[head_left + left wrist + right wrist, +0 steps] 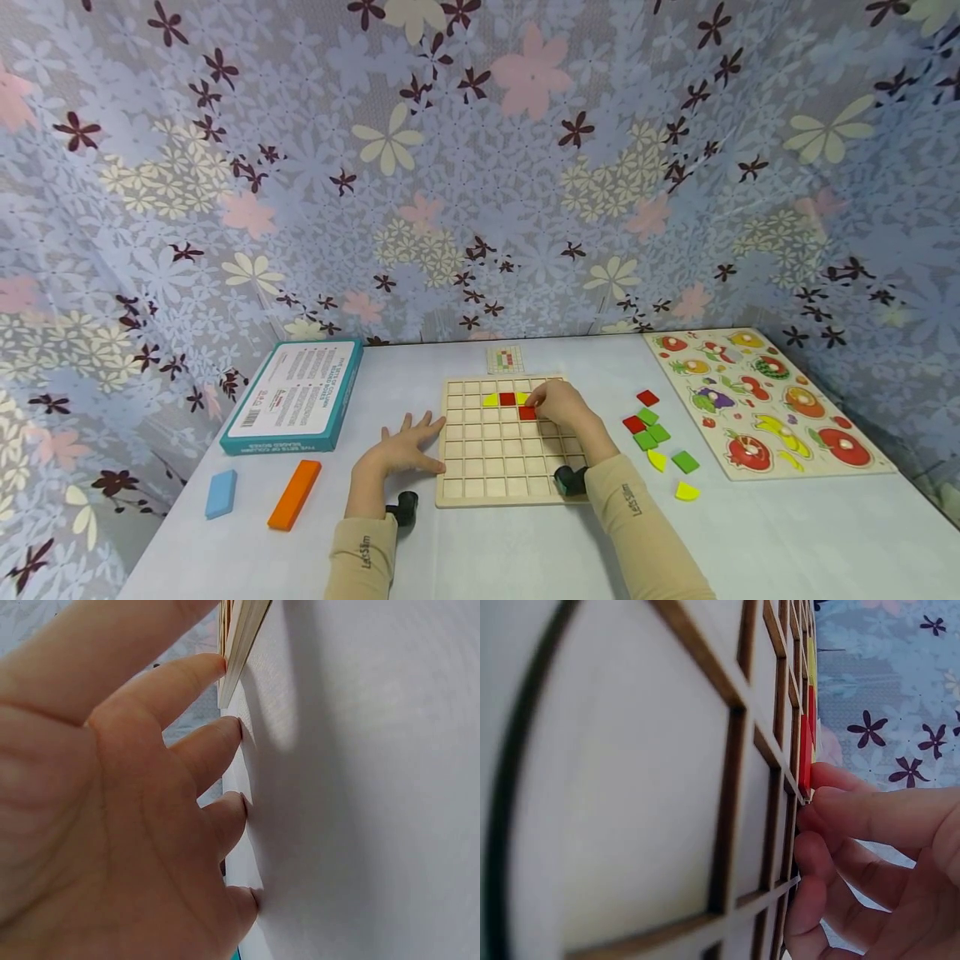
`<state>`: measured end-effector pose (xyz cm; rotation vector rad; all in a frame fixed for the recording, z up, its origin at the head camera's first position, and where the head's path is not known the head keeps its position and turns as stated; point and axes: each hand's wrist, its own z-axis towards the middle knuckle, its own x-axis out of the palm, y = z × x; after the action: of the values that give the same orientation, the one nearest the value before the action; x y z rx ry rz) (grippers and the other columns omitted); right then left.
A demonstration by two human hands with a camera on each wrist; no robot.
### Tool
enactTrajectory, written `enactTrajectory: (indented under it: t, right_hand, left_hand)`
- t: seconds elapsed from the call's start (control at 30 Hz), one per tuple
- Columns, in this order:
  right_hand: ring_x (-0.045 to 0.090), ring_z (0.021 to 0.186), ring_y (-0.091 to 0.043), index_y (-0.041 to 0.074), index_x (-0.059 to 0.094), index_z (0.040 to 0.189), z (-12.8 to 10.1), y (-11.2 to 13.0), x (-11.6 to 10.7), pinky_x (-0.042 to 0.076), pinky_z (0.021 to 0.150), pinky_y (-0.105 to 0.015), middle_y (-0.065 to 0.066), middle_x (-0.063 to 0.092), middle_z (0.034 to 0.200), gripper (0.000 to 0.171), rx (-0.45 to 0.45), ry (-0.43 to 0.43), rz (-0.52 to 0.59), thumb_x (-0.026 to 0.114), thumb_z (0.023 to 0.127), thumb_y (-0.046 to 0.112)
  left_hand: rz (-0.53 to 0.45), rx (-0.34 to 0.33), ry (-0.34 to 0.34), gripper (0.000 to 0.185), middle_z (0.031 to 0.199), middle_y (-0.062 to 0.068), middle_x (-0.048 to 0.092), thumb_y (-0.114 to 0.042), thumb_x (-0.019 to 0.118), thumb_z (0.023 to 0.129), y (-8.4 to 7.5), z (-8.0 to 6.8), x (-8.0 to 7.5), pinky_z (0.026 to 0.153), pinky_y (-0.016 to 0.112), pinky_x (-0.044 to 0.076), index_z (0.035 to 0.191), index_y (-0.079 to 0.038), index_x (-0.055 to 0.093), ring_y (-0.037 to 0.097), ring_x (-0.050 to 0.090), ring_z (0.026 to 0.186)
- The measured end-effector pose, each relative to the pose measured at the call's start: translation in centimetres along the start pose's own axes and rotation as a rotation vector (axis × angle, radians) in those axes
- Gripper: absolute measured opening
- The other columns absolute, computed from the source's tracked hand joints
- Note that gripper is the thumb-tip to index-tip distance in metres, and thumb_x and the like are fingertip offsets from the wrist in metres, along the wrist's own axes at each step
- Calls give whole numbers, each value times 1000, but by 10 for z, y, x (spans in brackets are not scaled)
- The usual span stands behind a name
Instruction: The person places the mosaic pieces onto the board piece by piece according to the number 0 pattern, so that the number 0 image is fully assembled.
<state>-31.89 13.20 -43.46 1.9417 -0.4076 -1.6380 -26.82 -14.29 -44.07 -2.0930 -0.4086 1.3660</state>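
Right hand (561, 406) is down on the wooden grid board (502, 479), fingers curled over a red square tile (527, 412), its fingertips (832, 796) pinching that tile at the cell's edge. Just beyond those fingers sit another red tile (507, 399) and a yellow piece (491, 401), already in the grid. Left hand (401, 450) lies flat on the white table (750, 533), fingers spread and straight, holding nothing, fingertips (225, 727) right at the board's left edge. Off to the right hand's outer side, loose green, red and yellow pieces (654, 435) wait near a fruit puzzle (765, 400).
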Motion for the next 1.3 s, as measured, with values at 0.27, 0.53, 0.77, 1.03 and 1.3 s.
enactTrajectory:
  t: [0.27,0.53,0.77,1.03,1.3]
  right_hand:
    - [61,96,-31,3,72,98,-2,-1,-2,51,83,-41,-13,68,99,21,-24,10,7,62,81,-2]
    - [63,84,-25,2,65,111,-6,-7,-6,54,73,-36,-13,66,95,29,3,16,105,63,82,-1]
    - [58,84,-25,-1,63,111,-17,-21,-22,51,69,-35,-13,63,93,28,-18,-17,169,60,83,0]
    - [57,89,-27,1,64,109,-31,-41,-34,48,72,-38,-13,63,94,26,40,-75,183,61,84,4]
    - [58,89,-28,-1,64,108,-36,-54,-38,48,72,-39,-13,65,92,26,17,-103,176,61,83,5]
  left_hand:
    - [-1,-4,-5,85,151,16,20,-24,78,69,0,0,-1,104,64,-13,142,-12,37,41,-1,139]
    - [8,-4,-1,85,151,16,20,-25,78,69,0,1,0,104,65,-12,142,-12,37,41,-1,139]
    - [17,-10,1,85,151,15,21,-26,78,69,0,1,0,104,65,-11,142,-12,37,40,0,140]
    - [22,-13,-3,84,151,16,21,-26,78,70,-2,0,-1,104,65,-11,142,-12,38,41,0,139]
    - [18,-8,-1,84,151,16,21,-26,78,69,-1,0,0,104,65,-11,142,-12,38,41,0,139]
